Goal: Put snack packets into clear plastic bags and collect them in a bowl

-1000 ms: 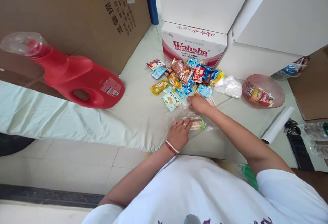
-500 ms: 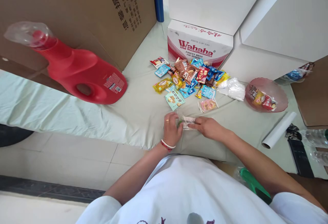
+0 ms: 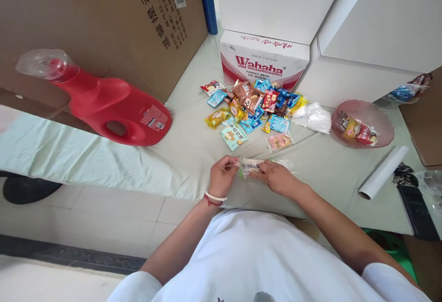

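Observation:
A clear plastic bag (image 3: 246,167) with pale, printed snack packets inside lies stretched low over the cloth, near the table's front edge. My left hand (image 3: 221,176) pinches the bag's left end between thumb and fingertips. Around its middle, my right hand (image 3: 278,178) grips the bag with the thumb below and fingers on top. The bag's loose clear end (image 3: 287,164) spreads out past my right hand. Just beyond my hands lie a pink snack packet (image 3: 279,142) and a pale green packet (image 3: 234,136), in front of a heap of colourful wrapped snacks (image 3: 252,100).
A red detergent bottle (image 3: 120,104) stands at left by a cardboard box (image 3: 103,21). Behind the heap sits a Wahaha carton (image 3: 265,62). To the right are white plastic bags (image 3: 316,119), a pink bowl (image 3: 381,131) holding snacks, a white roll (image 3: 383,173) and a black object (image 3: 416,212).
My left hand has shifted left to the bag's end, and the bag is now drawn out straighter. More of its clear end shows beyond my right hand. The camera view has shifted slightly.

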Motion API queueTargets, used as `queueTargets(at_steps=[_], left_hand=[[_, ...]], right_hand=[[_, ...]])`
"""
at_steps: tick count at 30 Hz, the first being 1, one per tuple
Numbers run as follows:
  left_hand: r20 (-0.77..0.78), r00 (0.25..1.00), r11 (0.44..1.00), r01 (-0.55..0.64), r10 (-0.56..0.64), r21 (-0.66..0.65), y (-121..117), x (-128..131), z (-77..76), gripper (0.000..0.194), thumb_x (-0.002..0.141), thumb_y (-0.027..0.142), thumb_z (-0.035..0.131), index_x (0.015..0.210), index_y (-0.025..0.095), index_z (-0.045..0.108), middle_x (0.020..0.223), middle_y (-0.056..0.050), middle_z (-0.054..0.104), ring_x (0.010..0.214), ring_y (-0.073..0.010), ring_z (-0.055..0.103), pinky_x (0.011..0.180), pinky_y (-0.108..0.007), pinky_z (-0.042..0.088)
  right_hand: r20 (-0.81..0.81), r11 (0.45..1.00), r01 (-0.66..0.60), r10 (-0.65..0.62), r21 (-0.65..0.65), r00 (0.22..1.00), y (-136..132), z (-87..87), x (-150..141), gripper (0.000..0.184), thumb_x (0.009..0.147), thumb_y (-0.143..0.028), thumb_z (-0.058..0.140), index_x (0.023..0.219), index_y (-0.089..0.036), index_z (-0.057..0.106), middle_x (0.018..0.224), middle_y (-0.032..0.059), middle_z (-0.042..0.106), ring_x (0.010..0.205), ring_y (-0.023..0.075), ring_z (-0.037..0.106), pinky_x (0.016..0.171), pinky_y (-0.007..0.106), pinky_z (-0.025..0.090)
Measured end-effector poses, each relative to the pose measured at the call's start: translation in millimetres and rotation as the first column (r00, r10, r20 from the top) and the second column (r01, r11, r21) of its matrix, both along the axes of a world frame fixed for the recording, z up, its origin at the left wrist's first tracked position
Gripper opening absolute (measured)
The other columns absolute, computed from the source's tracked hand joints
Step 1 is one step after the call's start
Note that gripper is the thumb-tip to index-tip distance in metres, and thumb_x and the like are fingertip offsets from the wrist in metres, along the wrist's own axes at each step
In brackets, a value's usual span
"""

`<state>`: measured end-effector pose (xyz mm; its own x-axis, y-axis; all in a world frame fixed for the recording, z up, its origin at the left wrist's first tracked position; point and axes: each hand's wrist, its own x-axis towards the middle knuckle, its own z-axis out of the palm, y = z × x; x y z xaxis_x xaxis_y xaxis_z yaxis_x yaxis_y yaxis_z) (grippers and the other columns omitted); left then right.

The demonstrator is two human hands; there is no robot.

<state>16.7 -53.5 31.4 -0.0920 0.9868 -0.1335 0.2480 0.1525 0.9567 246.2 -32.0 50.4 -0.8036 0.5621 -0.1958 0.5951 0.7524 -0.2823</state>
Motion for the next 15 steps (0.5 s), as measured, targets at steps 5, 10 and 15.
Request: queueTargets(at_steps=[5, 10, 15], left_hand=[[-0.369, 0.898, 0.924, 0.327, -0.238, 0.197, -20, 45, 0.5, 0.02, 0.095, 0.029, 0.052, 0.101, 0.021, 0.07, 0.117, -0.008, 0.075, 0.105, -0.024, 0.064, 0.091, -0.04, 0.049], [-0.756, 0.629, 0.802, 0.54, -0.182, 0.256, -41, 52, -10.7, 0.04, 0.097, 0.032, 0.051, 0.133, 0.018, 0.061, 0.149, -0.011, 0.057, 0.121, -0.0306, 0.057, 0.096, -0.049, 0.041], [-0.839, 0.541, 0.777, 0.553, -0.061, 0.3, -45, 52, -18.6, 0.036, 0.096, 0.025, 0.054, 0.13, 0.017, 0.063, 0.151, -0.008, 0.056, 0.12, -0.0274, 0.057, 0.096, -0.046, 0.04]], right_hand=[[-0.14, 0.999, 0.035, -0.036, -0.013, 0.989, -8, -2.2, 5, 0.027, 0.099, -0.016, 0.049, 0.11, -0.019, 0.074, 0.099, 0.0111, 0.061, 0.094, 0.0243, 0.049, 0.082, 0.036, 0.042], [-0.423, 0.925, 0.37, -0.369, -0.084, 0.828, -16, -11.3, 31, 0.033, 0.098, -0.019, 0.044, 0.123, -0.021, 0.066, 0.109, 0.0109, 0.064, 0.1, 0.0246, 0.054, 0.091, 0.042, 0.047], [-0.314, 0.631, 0.77, -0.716, 0.091, 0.624, -23, -26.0, 50, 0.026, 0.091, -0.033, 0.06, 0.11, -0.017, 0.069, 0.133, 0.0197, 0.055, 0.126, 0.0382, 0.043, 0.103, 0.056, 0.041]])
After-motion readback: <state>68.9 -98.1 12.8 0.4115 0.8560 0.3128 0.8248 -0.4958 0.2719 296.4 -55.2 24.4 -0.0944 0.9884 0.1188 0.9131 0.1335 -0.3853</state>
